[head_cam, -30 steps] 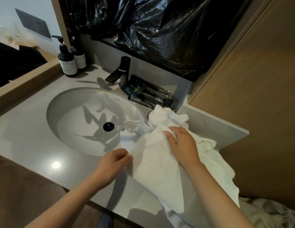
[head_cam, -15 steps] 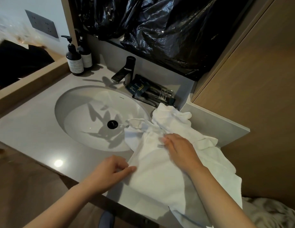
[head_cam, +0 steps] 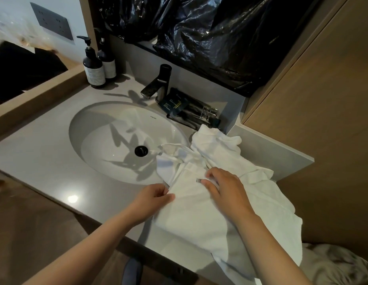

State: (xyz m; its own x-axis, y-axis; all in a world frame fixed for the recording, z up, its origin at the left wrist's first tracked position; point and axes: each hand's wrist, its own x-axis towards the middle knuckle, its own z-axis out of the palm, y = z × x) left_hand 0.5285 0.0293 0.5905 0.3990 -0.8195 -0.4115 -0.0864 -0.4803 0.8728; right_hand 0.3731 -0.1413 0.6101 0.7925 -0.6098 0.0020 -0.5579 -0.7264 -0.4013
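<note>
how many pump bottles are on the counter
2. Both stand at the back left corner of the counter: the front bottle and the rear bottle just behind it, partly hidden by it.

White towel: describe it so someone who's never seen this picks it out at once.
Find the oval sink in the grey counter. Right of the basin a white towel lies rumpled, one corner drooping into the bowl, its near end hanging off the front edge. Unlike the crumpled cloth lower right, the left hand and right hand hold it.
</note>
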